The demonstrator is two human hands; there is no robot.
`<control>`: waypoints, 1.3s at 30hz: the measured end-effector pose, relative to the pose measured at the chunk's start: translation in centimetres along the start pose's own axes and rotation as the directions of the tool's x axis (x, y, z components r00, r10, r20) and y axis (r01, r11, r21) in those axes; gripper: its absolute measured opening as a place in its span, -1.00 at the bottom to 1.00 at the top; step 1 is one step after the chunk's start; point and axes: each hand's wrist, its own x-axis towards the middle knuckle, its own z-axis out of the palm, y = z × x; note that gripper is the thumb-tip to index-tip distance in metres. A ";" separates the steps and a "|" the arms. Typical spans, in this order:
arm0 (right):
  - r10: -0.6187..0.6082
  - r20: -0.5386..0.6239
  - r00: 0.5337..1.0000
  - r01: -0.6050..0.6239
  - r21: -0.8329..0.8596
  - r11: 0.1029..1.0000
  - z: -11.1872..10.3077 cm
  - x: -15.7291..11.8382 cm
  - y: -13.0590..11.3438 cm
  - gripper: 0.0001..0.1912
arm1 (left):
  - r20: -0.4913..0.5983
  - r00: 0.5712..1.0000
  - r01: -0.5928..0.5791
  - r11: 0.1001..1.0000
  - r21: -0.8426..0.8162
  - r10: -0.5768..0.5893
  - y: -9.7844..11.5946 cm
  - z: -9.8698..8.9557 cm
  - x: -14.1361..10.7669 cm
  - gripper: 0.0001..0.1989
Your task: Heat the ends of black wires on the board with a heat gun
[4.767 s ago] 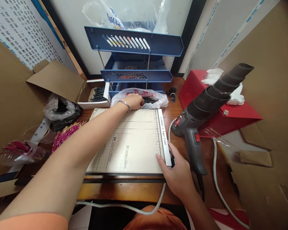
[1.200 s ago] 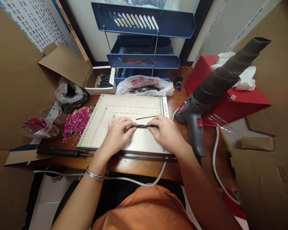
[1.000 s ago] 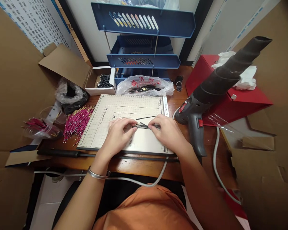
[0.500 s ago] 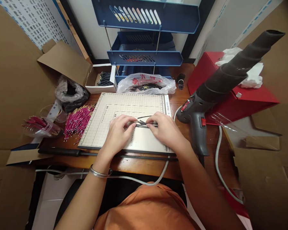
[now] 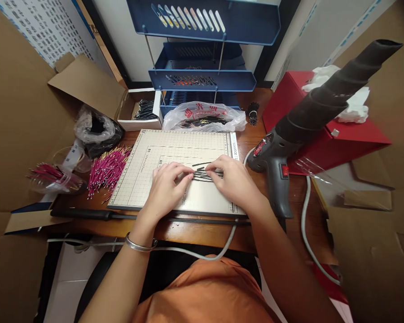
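Several thin black wire-like pieces (image 5: 203, 178) lie between my hands on the cream gridded board of a paper cutter (image 5: 144, 179). Some run side by side and others cross at an angle. My left hand (image 5: 170, 181) pinches the left ends of a few pieces between thumb and forefinger. From the other side, my right hand (image 5: 230, 179) has its thumb and forefinger closed on the pieces, and its fingers partly hide their right ends. One short black piece lies loose just above the others.
A black heat gun (image 5: 278, 168) stands at the right beside a red box (image 5: 340, 143). Magenta wires (image 5: 107, 172) are heaped at the left. Along the front edge runs the cutter's black handle (image 5: 81, 214). Behind are a plastic bag (image 5: 175, 116) and blue shelves (image 5: 202, 80).
The black pieces between my hands have spread apart and shifted, with more of them showing now. Both hands have moved only slightly and still pinch.
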 end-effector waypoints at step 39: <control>0.323 -0.071 0.944 0.012 0.983 0.181 2.5 -1.3 -1.4 -0.57 | -0.184 0.983 -0.086 0.917 -0.389 0.015 3.7 3.1 -1.2 -0.93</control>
